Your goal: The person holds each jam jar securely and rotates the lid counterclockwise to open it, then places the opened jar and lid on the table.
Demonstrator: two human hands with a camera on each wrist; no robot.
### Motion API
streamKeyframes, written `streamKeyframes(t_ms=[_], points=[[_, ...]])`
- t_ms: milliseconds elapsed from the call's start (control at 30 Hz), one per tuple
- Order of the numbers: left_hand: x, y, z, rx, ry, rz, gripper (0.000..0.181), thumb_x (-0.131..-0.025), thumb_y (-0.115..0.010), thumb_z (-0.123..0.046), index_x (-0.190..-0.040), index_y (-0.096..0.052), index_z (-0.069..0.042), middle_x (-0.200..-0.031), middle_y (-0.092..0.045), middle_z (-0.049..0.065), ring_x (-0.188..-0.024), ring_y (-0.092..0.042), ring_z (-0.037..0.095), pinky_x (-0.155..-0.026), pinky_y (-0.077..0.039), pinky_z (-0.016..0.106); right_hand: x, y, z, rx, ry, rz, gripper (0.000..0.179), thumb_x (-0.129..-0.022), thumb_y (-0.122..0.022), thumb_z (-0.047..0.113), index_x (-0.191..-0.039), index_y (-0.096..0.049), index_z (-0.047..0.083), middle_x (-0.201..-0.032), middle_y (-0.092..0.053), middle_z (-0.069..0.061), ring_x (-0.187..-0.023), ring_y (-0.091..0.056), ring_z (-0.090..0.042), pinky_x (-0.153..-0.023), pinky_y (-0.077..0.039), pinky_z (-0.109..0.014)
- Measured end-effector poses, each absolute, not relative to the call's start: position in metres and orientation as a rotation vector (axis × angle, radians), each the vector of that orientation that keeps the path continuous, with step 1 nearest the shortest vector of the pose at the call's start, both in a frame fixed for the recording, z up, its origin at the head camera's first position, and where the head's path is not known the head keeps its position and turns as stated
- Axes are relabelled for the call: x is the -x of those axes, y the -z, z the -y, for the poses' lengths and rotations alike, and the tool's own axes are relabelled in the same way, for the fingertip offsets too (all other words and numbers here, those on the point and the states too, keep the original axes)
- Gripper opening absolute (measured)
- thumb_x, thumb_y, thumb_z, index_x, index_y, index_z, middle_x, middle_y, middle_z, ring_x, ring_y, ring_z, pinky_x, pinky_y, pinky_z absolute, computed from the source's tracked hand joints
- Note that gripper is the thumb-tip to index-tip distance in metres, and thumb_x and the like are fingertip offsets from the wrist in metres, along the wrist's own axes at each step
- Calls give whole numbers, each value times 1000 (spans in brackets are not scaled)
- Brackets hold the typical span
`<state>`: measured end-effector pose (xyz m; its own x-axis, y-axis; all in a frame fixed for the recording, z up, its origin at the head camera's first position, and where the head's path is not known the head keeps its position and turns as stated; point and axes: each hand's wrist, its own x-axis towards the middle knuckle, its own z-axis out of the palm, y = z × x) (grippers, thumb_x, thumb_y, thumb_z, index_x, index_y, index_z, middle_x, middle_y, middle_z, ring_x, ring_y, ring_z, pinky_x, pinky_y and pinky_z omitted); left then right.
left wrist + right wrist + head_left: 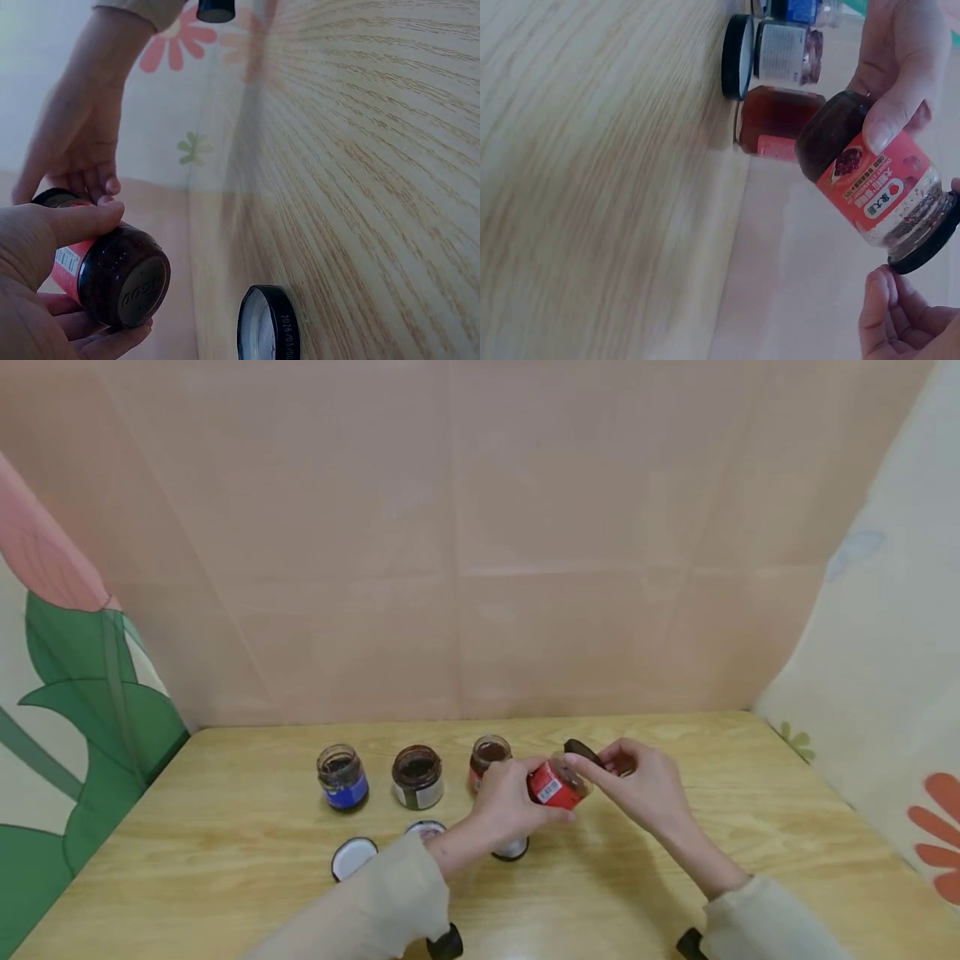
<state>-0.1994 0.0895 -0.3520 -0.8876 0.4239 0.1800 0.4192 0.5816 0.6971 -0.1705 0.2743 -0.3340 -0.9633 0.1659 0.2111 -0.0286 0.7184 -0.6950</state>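
Observation:
My left hand [510, 797] grips a glass jar [553, 785] with a red label, holding it tilted above the table, its mouth toward the right hand. The jar's dark base [135, 289] faces the left wrist camera. At the mouth, my right hand [645, 781] pinches a black lid [583, 752] between thumb and fingers. In the right wrist view the lid [930, 238] sits at the jar's rim; whether it is fully loose I cannot tell. Dark contents show through the glass of the held jar [877, 180].
Behind stand three lidless jars: one blue-labelled [345, 785], one white-labelled [417, 781], one red-labelled [487, 753], partly hidden by the left hand. In front lie upturned lids: a left one [354, 858], a middle one [424, 828], and one [512, 850] under the left hand.

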Motion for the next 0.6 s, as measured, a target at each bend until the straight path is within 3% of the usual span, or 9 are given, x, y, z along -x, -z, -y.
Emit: streamKeyframes(t_ms=[333,467,600], points=[[201,351,-87,-775,-1224,-2772,62,-68,-87,-37,-120,-66,-11,-97,-71,-1,-81,-61,5,-66,-48,16,169,337,-275,-3,-1256,2609,42,-83,-73,41,-106,-66,6,-95,-69,-8,-79,-61,-12,-66,-49,-25],[201,350,-85,-760,-1277,-2731,62,-68,-87,-37,-121,-66,-12,-99,-71,-2,-83,-61,5,-68,-49,17,170,341,-280,-250,-1370,2574,42,-88,-68,23,-125,-60,5,-114,-66,-14,-93,-64,-9,-76,-52,-22],[202,350,-84,-751,-1275,-2741,63,-68,-87,-37,-122,-65,-12,-101,-70,-1,-86,-62,8,-69,-50,19,169,343,-283,-388,-1438,2564,50,-92,-63,17,-139,-48,5,-128,-59,-19,-110,-62,-22,-84,-51,-22]])
